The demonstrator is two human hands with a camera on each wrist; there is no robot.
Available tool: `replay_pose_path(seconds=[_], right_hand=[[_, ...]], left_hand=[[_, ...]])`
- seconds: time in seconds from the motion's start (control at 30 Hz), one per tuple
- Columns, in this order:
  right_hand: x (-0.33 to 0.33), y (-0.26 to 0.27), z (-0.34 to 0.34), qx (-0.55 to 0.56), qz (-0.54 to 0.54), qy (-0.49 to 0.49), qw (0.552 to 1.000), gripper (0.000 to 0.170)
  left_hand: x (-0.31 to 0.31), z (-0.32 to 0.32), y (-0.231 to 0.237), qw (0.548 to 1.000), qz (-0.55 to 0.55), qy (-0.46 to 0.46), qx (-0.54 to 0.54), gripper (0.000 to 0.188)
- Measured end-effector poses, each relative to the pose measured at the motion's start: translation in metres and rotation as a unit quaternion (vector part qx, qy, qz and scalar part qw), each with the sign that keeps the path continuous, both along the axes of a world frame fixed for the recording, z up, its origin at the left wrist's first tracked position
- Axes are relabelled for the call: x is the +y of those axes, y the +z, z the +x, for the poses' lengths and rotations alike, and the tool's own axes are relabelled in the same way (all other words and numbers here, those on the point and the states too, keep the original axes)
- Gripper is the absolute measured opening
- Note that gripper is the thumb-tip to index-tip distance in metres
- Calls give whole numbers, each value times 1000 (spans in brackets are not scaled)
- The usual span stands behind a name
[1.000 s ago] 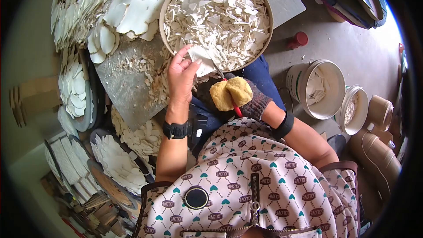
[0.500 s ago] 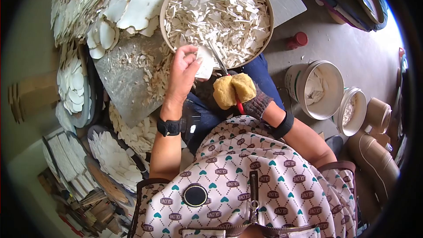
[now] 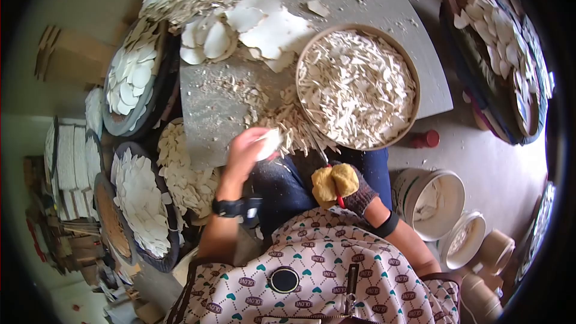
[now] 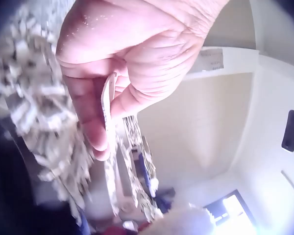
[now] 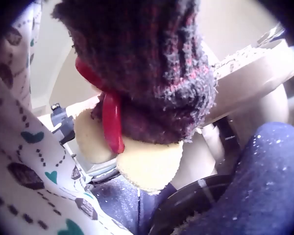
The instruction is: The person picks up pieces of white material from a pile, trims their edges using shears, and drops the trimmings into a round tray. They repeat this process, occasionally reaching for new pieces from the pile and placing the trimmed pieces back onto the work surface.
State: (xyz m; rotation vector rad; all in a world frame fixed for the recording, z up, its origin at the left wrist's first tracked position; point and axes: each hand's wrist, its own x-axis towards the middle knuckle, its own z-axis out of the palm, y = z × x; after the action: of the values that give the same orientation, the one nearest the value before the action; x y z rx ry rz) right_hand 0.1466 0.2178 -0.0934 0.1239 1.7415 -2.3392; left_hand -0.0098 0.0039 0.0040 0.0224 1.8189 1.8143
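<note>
My bare left hand (image 3: 240, 156) pinches a thin, flat white piece (image 3: 270, 145) between thumb and fingers, close to the table's near edge. The left wrist view catches that piece (image 4: 108, 100) edge-on. A dark knitted glove covers my right hand (image 3: 358, 195), which grips red-handled scissors (image 3: 341, 200) padded with yellow foam (image 3: 333, 183). Their blades (image 3: 318, 150) point up toward the round tray, apart from the white piece. In the right wrist view a red handle loop (image 5: 112, 122) shows against the glove. The glove hides most of the right fingers.
A round tray (image 3: 416, 93) heaped with white slivers stands on the grey table (image 3: 204, 138). Larger white sheets (image 3: 273, 24) and crumbs lie left of it. Baskets of flat pieces (image 3: 141, 204) stand at left. Buckets (image 3: 408, 195) and a red cup (image 3: 426, 139) are on the right.
My left hand has drawn the white piece leftward, away from the scissors and the tray rim. The head view has shifted, showing more of the table. My right hand keeps its grip on the scissors.
</note>
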Motion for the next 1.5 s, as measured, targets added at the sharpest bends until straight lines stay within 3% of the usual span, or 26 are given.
replay_pose_path(seconds=[0.03,0.13,0.2,0.23,0.37,0.47,0.57,0.6,0.63,0.73,0.87,0.93,1.0,1.07,1.17,1.2,1.23,1.3,1.37,1.43,1.5], right_hand=[[-1,-2,0,34,90,7,995,33],[-8,-9,-2,14,22,30,999,23],[-12,-10,-1,-22,-43,24,999,25],[-14,-11,-2,-34,-74,22,996,25],[-17,2,-7,-69,-140,47,987,30],[-19,3,-10,-73,-175,74,979,33],[-19,16,-10,-133,-238,47,961,20],[-16,16,-9,-94,-175,80,977,20],[-16,7,-4,-145,-269,61,950,20],[-8,1,0,-135,-253,81,955,20],[-9,-25,8,-134,-391,63,909,14],[-1,-5,6,-100,-247,92,959,13],[6,15,2,-75,-89,141,983,14],[12,29,-5,8,83,194,977,16],[5,-15,12,-74,-177,131,973,16],[3,-26,13,-82,-273,119,951,15],[1,-21,12,-78,-286,113,948,14],[0,-10,8,-45,-227,101,967,14],[0,0,4,4,-177,92,980,15],[-2,7,1,57,-147,75,985,18],[-5,13,-3,96,-161,57,981,21]], left_hand=[[-35,-5,3,999,-19,45,6,27],[-185,-33,-16,964,-193,157,99,25],[-285,-51,-35,827,-445,190,287,32],[-275,-50,-7,704,-584,195,354,34],[-193,-99,23,851,-338,195,352,31],[-96,-145,30,870,-307,105,371,19],[-9,-197,20,872,-297,57,385,14],[16,-212,17,848,-335,46,408,14],[38,-225,13,822,-371,35,431,15],[83,-251,11,668,-522,-41,530,15],[109,-275,5,652,-607,-110,441,19],[111,-281,-1,617,-615,-151,467,17],[107,-284,-7,574,-609,-174,519,13],[98,-287,-6,574,-586,-164,548,12],[83,-283,6,586,-564,-70,578,13],[74,-279,13,655,-492,3,573,14],[67,-271,19,715,-413,77,559,15],[55,-249,30,871,-166,154,435,16],[41,-214,44,922,-28,151,356,15],[29,-177,40,929,17,160,334,14],[15,-141,25,946,17,156,283,32]])
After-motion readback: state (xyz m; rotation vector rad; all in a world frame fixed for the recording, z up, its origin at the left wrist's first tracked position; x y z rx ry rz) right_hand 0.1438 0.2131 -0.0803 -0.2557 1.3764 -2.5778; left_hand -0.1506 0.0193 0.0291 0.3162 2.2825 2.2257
